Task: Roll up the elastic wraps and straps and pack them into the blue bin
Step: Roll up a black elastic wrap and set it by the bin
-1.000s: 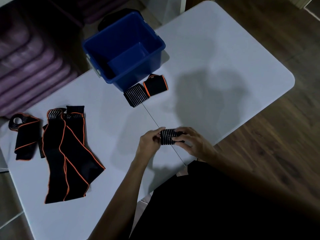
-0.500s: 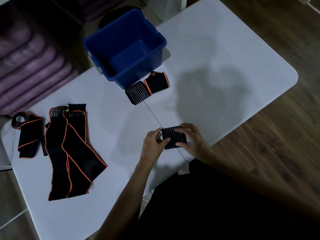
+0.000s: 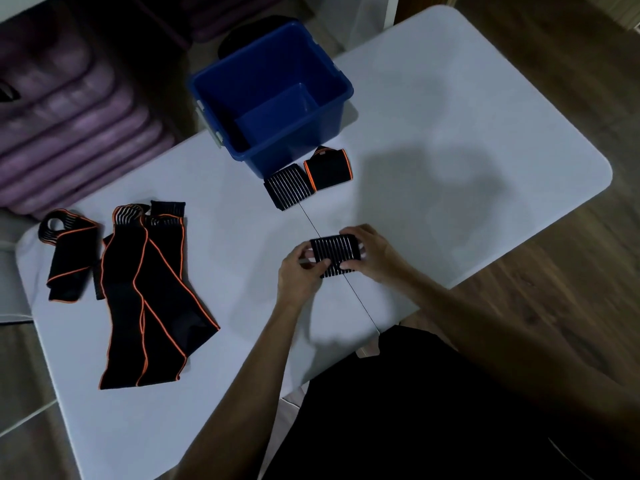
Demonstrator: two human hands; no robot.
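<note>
The striped roll (image 3: 335, 255) is hiding the tips of the fingers of the left hand (image 3: 300, 274) and the right hand (image 3: 375, 252) that are gripping its two ends, and how tightly it is wound is not showing. The blue bin (image 3: 270, 98) is covering the far edge of the table (image 3: 467, 116) behind it. The long black wraps (image 3: 152, 292) are overlapping, so their number is staying unclear. The dark bag (image 3: 256, 32) behind the bin is mostly hidden.
</note>
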